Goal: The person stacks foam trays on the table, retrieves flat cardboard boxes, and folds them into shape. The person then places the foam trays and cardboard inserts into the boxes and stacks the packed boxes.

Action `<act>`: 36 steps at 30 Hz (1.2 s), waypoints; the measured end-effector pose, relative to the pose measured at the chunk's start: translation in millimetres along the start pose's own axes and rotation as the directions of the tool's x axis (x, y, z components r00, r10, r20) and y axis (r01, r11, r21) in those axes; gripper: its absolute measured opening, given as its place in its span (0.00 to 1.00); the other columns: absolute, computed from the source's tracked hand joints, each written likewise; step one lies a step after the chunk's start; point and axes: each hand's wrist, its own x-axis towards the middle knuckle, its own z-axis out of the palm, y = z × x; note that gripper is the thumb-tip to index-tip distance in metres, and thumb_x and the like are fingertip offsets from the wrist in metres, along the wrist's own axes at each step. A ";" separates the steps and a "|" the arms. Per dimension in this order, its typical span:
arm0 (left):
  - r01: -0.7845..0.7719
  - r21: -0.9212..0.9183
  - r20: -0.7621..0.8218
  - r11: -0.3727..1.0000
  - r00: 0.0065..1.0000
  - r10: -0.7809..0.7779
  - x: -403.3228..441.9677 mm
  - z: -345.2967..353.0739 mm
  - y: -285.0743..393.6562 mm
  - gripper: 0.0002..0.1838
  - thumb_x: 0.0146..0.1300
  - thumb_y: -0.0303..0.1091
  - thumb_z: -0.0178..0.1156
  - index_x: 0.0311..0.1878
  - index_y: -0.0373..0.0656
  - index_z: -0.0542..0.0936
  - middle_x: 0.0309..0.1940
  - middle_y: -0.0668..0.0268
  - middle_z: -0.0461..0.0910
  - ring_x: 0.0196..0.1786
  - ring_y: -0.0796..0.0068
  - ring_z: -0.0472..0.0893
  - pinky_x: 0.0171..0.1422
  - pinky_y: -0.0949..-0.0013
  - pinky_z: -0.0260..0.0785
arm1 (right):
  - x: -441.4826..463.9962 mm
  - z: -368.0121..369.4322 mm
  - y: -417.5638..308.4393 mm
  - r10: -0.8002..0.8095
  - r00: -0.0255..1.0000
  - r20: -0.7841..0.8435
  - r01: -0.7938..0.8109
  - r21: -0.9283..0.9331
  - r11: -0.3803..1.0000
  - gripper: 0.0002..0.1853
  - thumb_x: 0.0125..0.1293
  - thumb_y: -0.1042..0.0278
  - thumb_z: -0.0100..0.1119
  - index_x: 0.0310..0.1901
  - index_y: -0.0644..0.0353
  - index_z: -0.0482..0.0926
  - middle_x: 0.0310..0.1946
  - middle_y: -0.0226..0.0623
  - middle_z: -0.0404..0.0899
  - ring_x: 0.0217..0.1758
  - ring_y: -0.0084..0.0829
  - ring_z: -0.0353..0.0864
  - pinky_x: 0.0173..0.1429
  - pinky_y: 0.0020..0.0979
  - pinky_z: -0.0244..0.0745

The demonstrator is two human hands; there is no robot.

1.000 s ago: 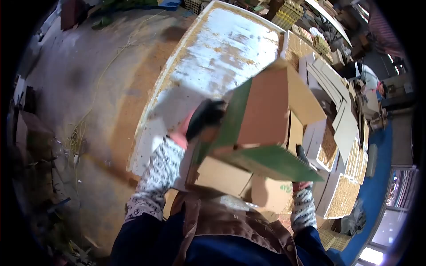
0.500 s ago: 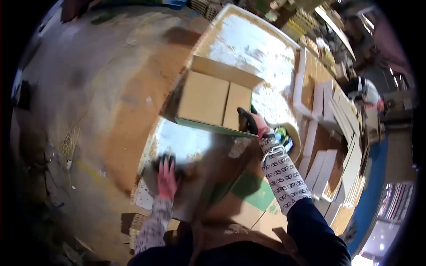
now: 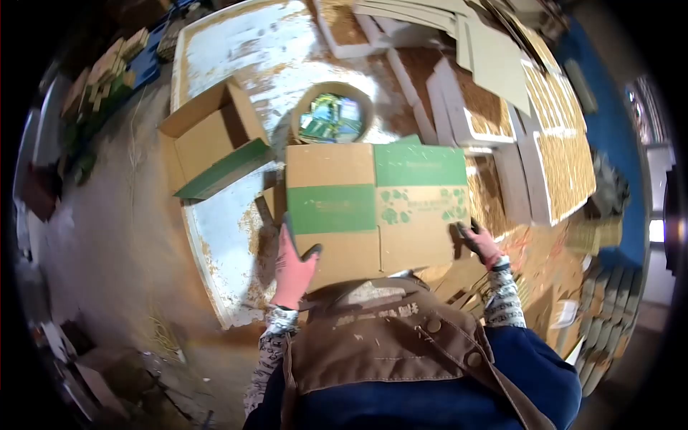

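A folded-flat cardboard box (image 3: 419,244), brown with green bands and leaf prints, is held in front of my chest. My left hand (image 3: 295,272), in a pink glove with dark fingertips, grips its left edge, with the thumb on the near face. At the opposite edge, my right hand (image 3: 481,244), gloved alike, has its fingers closed on the lower right side. Some fingertips are hidden by the cardboard. Beyond it on the left stands an opened-out box (image 3: 208,154) with a green side, apart from both hands.
A round tub (image 3: 368,107) holding colourful packets sits just past the flat box. White-topped work surface (image 3: 236,46) stretches behind. White foam trays (image 3: 527,168) and stacked cardboard sheets (image 3: 491,61) lie at the right. Floor (image 3: 115,244) shows at the left.
My right hand has left the opened-out box, which now stands farther left in view. Both hands now hold the flat box, raised before me. The view has turned to the right.
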 end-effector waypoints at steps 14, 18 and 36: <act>-0.104 0.722 0.190 0.685 0.980 -0.052 -94.8 -8.8 93.9 0.53 0.48 0.50 0.67 0.69 0.32 0.49 0.66 0.42 0.55 0.66 0.48 0.61 0.67 0.53 0.56 | -21.8 7.2 -3.5 -0.135 0.980 -0.146 0.045 -0.500 0.865 0.33 0.59 0.47 0.57 0.61 0.62 0.67 0.42 0.52 0.79 0.48 0.47 0.79 0.56 0.42 0.70; -0.261 0.790 0.400 0.555 0.905 -0.144 -94.3 -75.0 179.7 0.46 0.48 0.52 0.65 0.65 0.35 0.59 0.56 0.47 0.70 0.54 0.50 0.74 0.55 0.54 0.66 | -41.4 -78.4 -105.8 -0.332 0.925 -0.185 0.337 -0.007 0.942 0.20 0.64 0.61 0.53 0.52 0.66 0.76 0.40 0.44 0.82 0.41 0.30 0.81 0.48 0.29 0.74; -0.499 0.219 0.648 0.839 0.717 0.257 -7.6 -57.9 214.1 0.27 0.58 0.40 0.59 0.59 0.39 0.68 0.54 0.53 0.74 0.56 0.57 0.74 0.60 0.61 0.65 | -26.4 39.3 -212.9 -0.806 0.297 0.512 0.849 -0.527 -0.022 0.29 0.55 0.56 0.60 0.60 0.47 0.68 0.33 0.37 0.72 0.43 0.35 0.72 0.50 0.35 0.67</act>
